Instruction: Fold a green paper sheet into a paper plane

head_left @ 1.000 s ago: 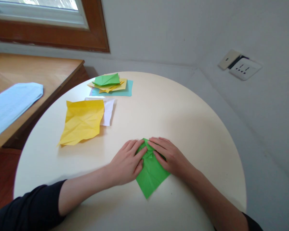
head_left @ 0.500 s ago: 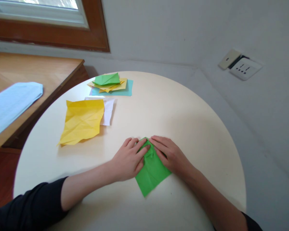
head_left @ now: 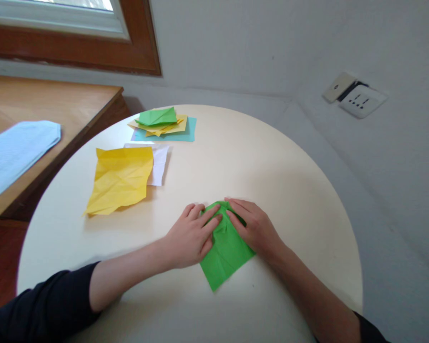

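Note:
A folded sheet of green paper (head_left: 226, 257) lies on the table between my hands, one corner pointing towards me. My left hand (head_left: 191, 236) rests on its left side, fingers stretched out and spread, with the fingertips pressing near the top fold. On the far right edge, my right hand (head_left: 257, 226) pinches the paper between thumb and fingers. That edge is lifted a little, and a dark gap shows beneath the hand. Small creased flaps stand near the top of the sheet, partly covered by my fingers.
On the round white table (head_left: 271, 166), a creased yellow sheet (head_left: 121, 181) overlaps a white paper (head_left: 160, 164) at the left. Behind them sits a stack of coloured papers (head_left: 160, 121). A wooden desk (head_left: 93, 97) bears a light blue item (head_left: 25, 152). Wall sockets (head_left: 361, 101) are at right.
My right fingers have shifted slightly up and right, raising the green paper's upper right edge. My left hand stays in place on the sheet.

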`<state>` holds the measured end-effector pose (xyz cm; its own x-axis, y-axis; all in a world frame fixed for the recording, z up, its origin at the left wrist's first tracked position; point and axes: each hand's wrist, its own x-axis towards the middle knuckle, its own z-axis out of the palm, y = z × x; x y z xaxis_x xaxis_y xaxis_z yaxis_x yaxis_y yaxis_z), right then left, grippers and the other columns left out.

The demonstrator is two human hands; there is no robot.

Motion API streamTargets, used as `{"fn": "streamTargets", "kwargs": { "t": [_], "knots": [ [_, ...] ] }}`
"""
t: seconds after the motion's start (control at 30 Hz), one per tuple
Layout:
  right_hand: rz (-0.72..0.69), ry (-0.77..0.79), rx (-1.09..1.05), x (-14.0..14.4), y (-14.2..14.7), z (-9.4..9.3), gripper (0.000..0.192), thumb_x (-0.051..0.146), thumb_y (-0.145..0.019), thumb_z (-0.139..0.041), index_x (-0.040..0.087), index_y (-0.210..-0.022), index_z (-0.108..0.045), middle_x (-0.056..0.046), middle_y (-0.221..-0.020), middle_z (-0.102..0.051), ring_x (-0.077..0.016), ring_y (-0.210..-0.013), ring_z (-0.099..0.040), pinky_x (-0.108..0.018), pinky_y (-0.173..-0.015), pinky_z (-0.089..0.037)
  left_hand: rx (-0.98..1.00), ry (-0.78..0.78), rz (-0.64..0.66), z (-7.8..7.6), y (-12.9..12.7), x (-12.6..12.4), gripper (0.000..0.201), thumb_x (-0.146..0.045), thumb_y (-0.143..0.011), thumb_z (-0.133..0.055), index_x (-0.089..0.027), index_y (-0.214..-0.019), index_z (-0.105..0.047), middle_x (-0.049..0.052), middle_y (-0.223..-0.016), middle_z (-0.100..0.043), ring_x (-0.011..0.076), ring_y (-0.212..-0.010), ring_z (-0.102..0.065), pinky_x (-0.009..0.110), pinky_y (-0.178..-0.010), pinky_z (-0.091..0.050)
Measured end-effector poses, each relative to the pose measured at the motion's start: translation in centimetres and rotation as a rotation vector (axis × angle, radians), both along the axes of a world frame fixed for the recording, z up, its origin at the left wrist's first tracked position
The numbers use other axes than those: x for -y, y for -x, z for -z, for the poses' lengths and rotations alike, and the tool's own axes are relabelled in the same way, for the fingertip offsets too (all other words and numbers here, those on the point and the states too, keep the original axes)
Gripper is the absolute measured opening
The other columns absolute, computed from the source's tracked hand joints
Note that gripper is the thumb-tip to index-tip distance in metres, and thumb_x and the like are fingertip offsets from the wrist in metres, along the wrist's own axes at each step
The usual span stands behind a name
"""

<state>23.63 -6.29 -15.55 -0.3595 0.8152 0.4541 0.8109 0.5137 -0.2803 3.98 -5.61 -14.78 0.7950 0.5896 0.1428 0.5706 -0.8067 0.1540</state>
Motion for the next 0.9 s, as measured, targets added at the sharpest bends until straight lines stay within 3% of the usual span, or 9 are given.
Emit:
{"fn": "streamTargets", "kwargs": {
  "t": [0.27,0.5,0.9],
  "knots": [
    [0.015,-0.096,0.024,-0.61,0.47,-0.15,0.02,0.018,-0.088,-0.046,0.015,-0.094,-0.066,-0.007,-0.089,-0.071,-0.0176,-0.082,-0.065,-0.03,-0.074,-0.051,-0.02,0.001,-0.005,-0.18,0.06,-0.08,0.041,-0.027,-0.084,-0.041,-0.015,-0.123,-0.047,0.009,-0.136,-0.043,0.0277,-0.108,-0.04,0.044,-0.095,-0.031],
    [-0.081,-0.14,0.115,-0.51,0.2,-0.05,0.023,0.014,-0.088,-0.044,0.014,-0.097,-0.065,-0.008,-0.091,-0.071,-0.018,-0.086,-0.064,-0.031,-0.074,-0.048,-0.058,-0.036,-0.016,0.02,-0.03,0.11,0.044,-0.03,-0.085,-0.041,-0.013,-0.125,-0.045,0.014,-0.135,-0.042,0.0298,-0.112,-0.039,0.045,-0.096,-0.029],
    [-0.105,-0.105,0.131,-0.3,0.14,0.01,0.025,0.011,-0.087,-0.041,0.014,-0.098,-0.064,-0.01,-0.095,-0.069,-0.0195,-0.089,-0.062,-0.033,-0.077,-0.048,-0.024,-0.037,-0.024,0.05,-0.02,0.02,0.037,-0.028,-0.085,-0.042,-0.014,-0.118,-0.049,0.014,-0.132,-0.043,0.0284,-0.111,-0.042,0.044,-0.095,-0.032]
  ]
}}
